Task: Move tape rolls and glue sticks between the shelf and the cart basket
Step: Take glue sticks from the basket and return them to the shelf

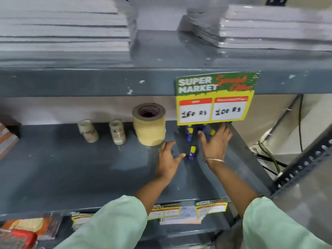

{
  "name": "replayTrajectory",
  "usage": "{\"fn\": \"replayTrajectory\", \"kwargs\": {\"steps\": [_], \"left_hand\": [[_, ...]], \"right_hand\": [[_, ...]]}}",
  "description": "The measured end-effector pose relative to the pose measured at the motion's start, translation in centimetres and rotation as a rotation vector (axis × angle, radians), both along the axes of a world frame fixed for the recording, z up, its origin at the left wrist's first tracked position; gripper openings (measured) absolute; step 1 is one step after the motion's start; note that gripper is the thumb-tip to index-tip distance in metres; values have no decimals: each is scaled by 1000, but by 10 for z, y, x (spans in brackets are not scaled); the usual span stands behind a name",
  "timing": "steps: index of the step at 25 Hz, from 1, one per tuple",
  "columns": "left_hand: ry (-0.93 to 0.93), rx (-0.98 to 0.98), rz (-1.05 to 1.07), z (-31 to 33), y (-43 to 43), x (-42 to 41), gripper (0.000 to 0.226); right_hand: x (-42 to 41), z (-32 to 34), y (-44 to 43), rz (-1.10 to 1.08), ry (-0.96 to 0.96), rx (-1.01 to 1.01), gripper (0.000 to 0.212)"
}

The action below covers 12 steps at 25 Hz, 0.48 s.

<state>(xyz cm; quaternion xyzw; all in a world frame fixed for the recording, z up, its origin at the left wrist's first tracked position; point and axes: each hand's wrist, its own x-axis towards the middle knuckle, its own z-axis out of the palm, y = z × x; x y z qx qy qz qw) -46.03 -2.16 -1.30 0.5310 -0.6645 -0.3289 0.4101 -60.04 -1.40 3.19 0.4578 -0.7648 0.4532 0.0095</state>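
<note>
A tall stack of tan tape rolls (149, 124) stands on the grey shelf (71, 168). Two small stacks of clear tape (88, 131) (117, 132) stand to its left. Several blue glue sticks with yellow caps stand at the right; one glue stick (191, 153) is nearest me, another glue stick (189, 134) is behind it, more are partly hidden by the price sign. My left hand (168, 159) lies flat on the shelf just left of the nearest stick, fingers apart, holding nothing. My right hand (216, 142) is spread to the right of the sticks, fingertips under the sign.
A green and yellow price sign (214, 97) hangs from the upper shelf edge. Stacks of wrapped notebooks (64, 29) (265, 27) fill the shelf above. Price labels (186, 212) line the front edge. A perforated metal upright (303, 164) and cables stand at the right. Packets (19, 230) lie below left.
</note>
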Motion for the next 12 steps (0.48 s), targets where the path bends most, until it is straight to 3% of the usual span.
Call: {"fn": "replayTrajectory", "kwargs": {"steps": [3,5,8,12], "left_hand": [[-28,-76,101,16,0,50,45],[-52,-81,203,24,2,98,46],[-77,-94,401,33,14,189,49],[-105,-67,709,31,62,337,42]], "right_hand": [[59,23,-18,135,159,-82,56],[111,30,-30,268,201,-164,59],[200,35,-38,487,126,-172,65],[344,35,-28,789,41,-215,57]]}}
